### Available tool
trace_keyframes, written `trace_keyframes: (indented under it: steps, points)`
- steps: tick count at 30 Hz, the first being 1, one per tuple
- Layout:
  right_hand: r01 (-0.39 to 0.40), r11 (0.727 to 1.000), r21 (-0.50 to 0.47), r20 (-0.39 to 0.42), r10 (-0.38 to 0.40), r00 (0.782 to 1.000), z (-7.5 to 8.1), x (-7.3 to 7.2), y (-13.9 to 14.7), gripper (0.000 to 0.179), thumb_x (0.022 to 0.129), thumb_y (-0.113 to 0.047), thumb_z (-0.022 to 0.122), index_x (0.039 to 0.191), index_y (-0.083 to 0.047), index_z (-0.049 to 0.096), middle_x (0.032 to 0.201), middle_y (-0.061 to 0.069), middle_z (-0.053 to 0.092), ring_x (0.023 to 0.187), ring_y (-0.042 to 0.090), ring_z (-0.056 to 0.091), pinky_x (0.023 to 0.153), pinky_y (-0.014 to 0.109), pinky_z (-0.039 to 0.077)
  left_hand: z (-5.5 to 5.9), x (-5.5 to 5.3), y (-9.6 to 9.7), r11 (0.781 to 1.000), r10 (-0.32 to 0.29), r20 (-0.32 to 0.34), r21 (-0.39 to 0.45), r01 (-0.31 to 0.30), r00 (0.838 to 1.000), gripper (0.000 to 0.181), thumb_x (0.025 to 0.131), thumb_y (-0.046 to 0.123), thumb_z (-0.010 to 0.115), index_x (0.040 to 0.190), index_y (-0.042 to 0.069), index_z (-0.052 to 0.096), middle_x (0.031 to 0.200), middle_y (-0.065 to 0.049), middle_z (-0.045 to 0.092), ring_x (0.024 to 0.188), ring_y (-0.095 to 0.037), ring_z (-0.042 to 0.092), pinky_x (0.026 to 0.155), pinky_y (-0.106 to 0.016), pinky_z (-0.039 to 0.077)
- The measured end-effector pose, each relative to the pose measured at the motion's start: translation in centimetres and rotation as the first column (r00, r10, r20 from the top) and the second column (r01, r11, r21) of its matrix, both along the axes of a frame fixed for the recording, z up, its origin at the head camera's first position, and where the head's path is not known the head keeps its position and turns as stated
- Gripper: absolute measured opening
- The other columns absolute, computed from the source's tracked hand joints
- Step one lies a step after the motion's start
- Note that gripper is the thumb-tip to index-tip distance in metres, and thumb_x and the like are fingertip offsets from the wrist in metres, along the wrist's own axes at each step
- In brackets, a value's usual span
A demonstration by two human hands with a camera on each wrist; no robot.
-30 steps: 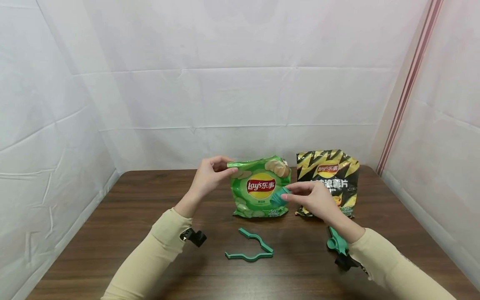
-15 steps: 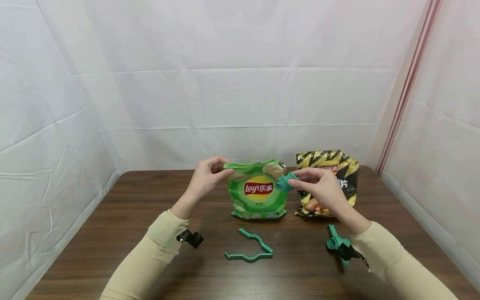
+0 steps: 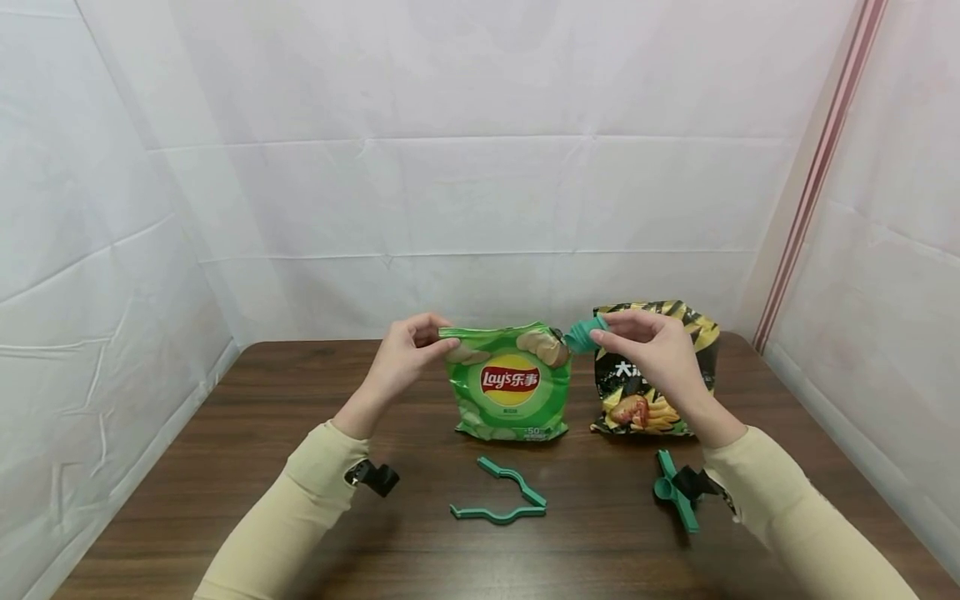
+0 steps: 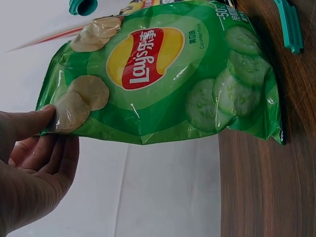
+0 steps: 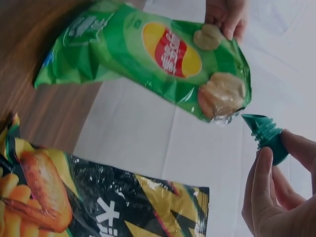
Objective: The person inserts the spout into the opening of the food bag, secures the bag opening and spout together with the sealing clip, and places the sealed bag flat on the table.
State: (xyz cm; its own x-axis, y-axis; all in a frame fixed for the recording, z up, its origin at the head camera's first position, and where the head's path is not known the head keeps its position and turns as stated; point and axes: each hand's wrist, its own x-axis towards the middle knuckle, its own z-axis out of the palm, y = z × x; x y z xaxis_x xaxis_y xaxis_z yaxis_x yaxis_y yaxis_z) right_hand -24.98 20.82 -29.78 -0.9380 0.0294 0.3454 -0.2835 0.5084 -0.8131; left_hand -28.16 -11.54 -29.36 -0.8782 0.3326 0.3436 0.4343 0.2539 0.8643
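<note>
With your left fingers [image 4: 66,154] pinching the green bag [image 3: 508,408] upright at the counter [image 3: 420,554] and your right fingers [image 5: 263,182] clamped on the ribbed spout [image 5: 268,135] just beside the bag's free top corner, you'd best steady that corner while aligning the tip [image 5: 253,119].

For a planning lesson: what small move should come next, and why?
The right hand should probably bring the green spout to the green bag: the spout's tip faces the bag's nearer top corner across a gap; the left hand pinches the other.
</note>
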Motion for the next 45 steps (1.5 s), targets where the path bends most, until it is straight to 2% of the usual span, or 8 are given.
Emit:
trace_keyframes:
  steps: [5, 8, 11, 12, 15, 18, 31, 45]
  points:
    - [0.038, 0.998, 0.04, -0.057, -0.035, 0.998, -0.3, -0.9, 0.2, 0.038, 0.074, -0.045, 0.066, 0.105, -0.022, 0.065, 0.092, 0.002, 0.067, 0.082, 0.011, 0.061, 0.072, 0.032, 0.047, 0.0, 0.0, -0.1, 1.0, 0.004, 0.002, 0.003, -0.004, 1.0, 0.016, 0.082, 0.009, 0.062, 0.095, -0.001, 0.061, 0.085, -0.022, 0.063, 0.076, -0.04, 0.057, 0.063, -0.028, 0.044]
    - [0.045, 0.998, 0.047, -0.064, -0.042, 0.997, -1.9, -2.8, 1.2, 0.039, 0.074, -0.044, 0.067, 0.108, -0.024, 0.064, 0.096, 0.002, 0.066, 0.086, 0.014, 0.061, 0.069, 0.039, 0.047, 0.0, 0.1, 0.0, 1.0, 0.005, 0.01, 0.012, -0.006, 1.0, 0.016, 0.082, 0.009, 0.062, 0.095, -0.001, 0.061, 0.085, -0.022, 0.063, 0.077, -0.039, 0.057, 0.063, -0.028, 0.045]
    - [0.036, 0.998, 0.058, -0.104, -0.03, 0.994, -5.0, -6.0, 3.0, 0.039, 0.074, -0.047, 0.066, 0.109, -0.031, 0.062, 0.097, -0.005, 0.066, 0.087, 0.009, 0.061, 0.067, 0.034, 0.047, 0.0, 0.1, 0.0, 1.0, 0.008, 0.018, 0.018, -0.008, 1.0, 0.016, 0.082, 0.009, 0.062, 0.095, -0.001, 0.061, 0.086, -0.022, 0.063, 0.077, -0.039, 0.057, 0.064, -0.028, 0.045]
    - [0.018, 0.998, 0.053, -0.108, -0.013, 0.994, -5.0, -6.0, 3.0, 0.039, 0.074, -0.046, 0.066, 0.11, -0.03, 0.062, 0.097, -0.004, 0.066, 0.087, 0.01, 0.061, 0.067, 0.035, 0.047, 0.0, 0.1, 0.0, 1.0, 0.009, 0.02, 0.019, -0.009, 1.0, 0.016, 0.082, 0.009, 0.062, 0.095, -0.001, 0.061, 0.086, -0.022, 0.063, 0.077, -0.038, 0.057, 0.064, -0.028, 0.045]
    - [0.006, 0.998, 0.058, -0.106, 0.0, 0.994, -3.4, -4.5, 2.0, 0.04, 0.073, -0.048, 0.066, 0.108, -0.029, 0.063, 0.095, -0.004, 0.067, 0.084, 0.008, 0.061, 0.071, 0.029, 0.047, 0.0, 0.1, 0.0, 1.0, 0.01, 0.028, 0.023, -0.011, 1.0, 0.017, 0.082, 0.01, 0.062, 0.096, -0.001, 0.061, 0.088, -0.021, 0.064, 0.078, -0.037, 0.058, 0.065, -0.029, 0.046]
    - [0.003, 0.999, 0.045, -0.057, 0.0, 0.998, -0.3, -1.6, 0.0, 0.041, 0.072, -0.047, 0.067, 0.105, -0.024, 0.065, 0.094, 0.002, 0.067, 0.083, 0.011, 0.062, 0.073, 0.034, 0.047, -0.1, 0.0, 0.0, 1.0, 0.011, 0.032, 0.025, -0.011, 0.999, 0.018, 0.082, 0.01, 0.062, 0.097, 0.0, 0.061, 0.089, -0.021, 0.064, 0.078, -0.035, 0.059, 0.066, -0.029, 0.046]
    - [-0.008, 0.997, 0.077, -0.062, 0.013, 0.998, 1.6, 0.1, -2.0, 0.033, 0.078, -0.03, 0.067, 0.105, -0.012, 0.065, 0.097, 0.009, 0.065, 0.084, 0.019, 0.062, 0.07, 0.033, 0.048, 0.1, 0.1, -0.2, 1.0, 0.027, 0.033, 0.007, -0.027, 0.999, 0.018, 0.082, 0.011, 0.063, 0.097, 0.001, 0.062, 0.089, -0.018, 0.065, 0.077, -0.03, 0.059, 0.067, -0.03, 0.047]
    - [-0.044, 0.995, 0.086, -0.036, 0.047, 0.998, -0.8, -2.2, -1.5, 0.041, 0.073, -0.048, 0.066, 0.105, -0.023, 0.065, 0.097, 0.002, 0.067, 0.085, 0.013, 0.062, 0.071, 0.033, 0.047, -0.2, -0.1, -0.3, 0.999, 0.034, 0.035, -0.007, -0.033, 0.999, 0.018, 0.081, 0.013, 0.064, 0.096, 0.003, 0.063, 0.086, -0.019, 0.064, 0.079, -0.034, 0.059, 0.068, -0.032, 0.047]
